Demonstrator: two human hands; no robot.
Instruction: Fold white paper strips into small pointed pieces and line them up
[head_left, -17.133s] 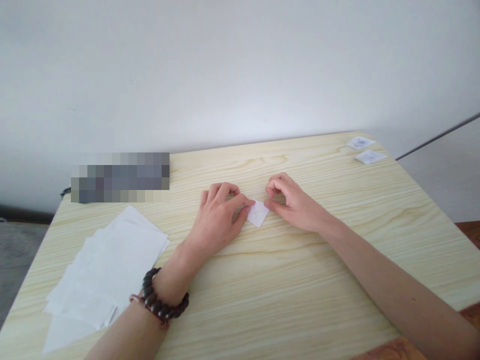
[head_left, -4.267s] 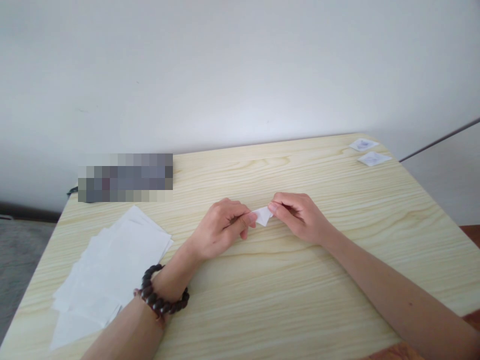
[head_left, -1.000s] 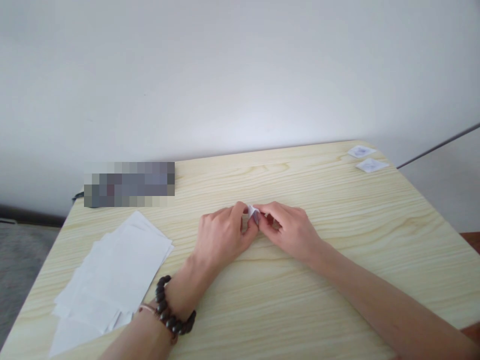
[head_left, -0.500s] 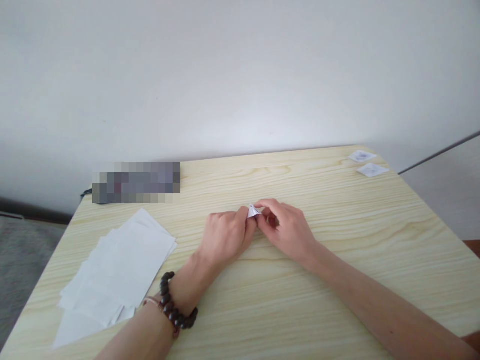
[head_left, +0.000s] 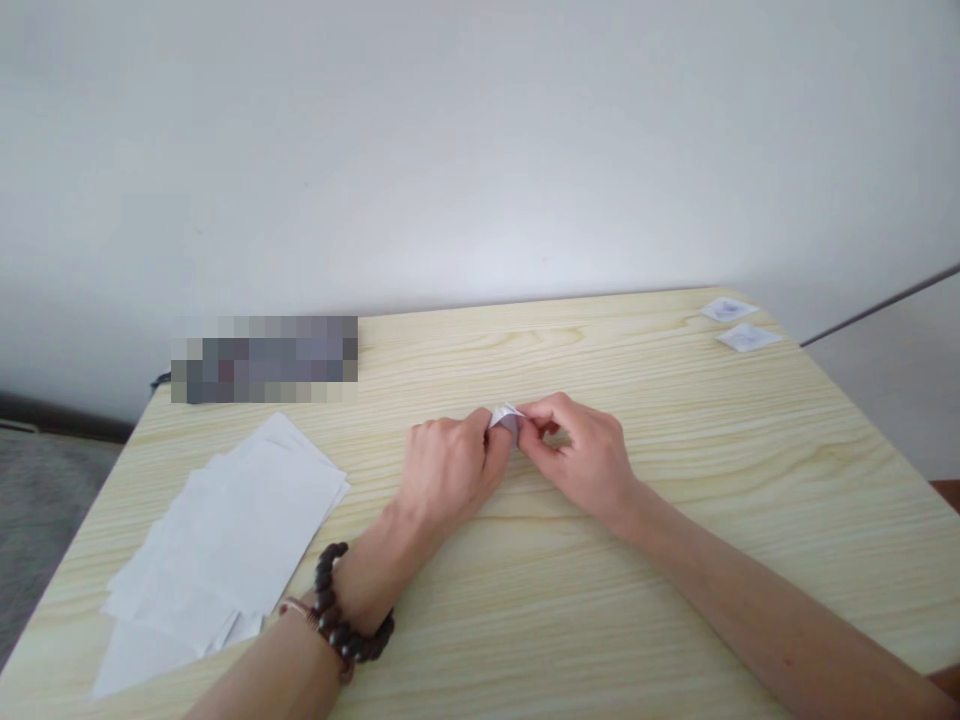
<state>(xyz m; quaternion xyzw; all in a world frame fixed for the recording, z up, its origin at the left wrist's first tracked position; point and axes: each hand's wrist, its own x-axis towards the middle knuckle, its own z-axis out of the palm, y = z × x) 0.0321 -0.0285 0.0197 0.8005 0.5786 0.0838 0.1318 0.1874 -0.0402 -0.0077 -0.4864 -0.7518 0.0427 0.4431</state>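
Between my two hands, just above the middle of the table, is a small folded piece of white paper (head_left: 508, 414). My left hand (head_left: 451, 462) is closed on its left side, with the thumb along the near face. The thumb and forefinger of my right hand (head_left: 581, 448) pinch its right corner. The paper's near side bows outward, and part of it is hidden behind my left fingers. Dark beads and a thin reddish-brown band circle my left wrist.
A fanned pile of white paper sheets (head_left: 225, 530) lies at the left. Behind it sits a blurred-out dark object (head_left: 266, 360). Two folded paper diamonds (head_left: 729, 309) rest at the far right corner. The wooden table (head_left: 585, 620) meets a pale wall (head_left: 480, 150) behind.
The folded paper has turned and spread from a peaked shape into a bowed one. My right hand has shifted slightly right and now pinches the corner.
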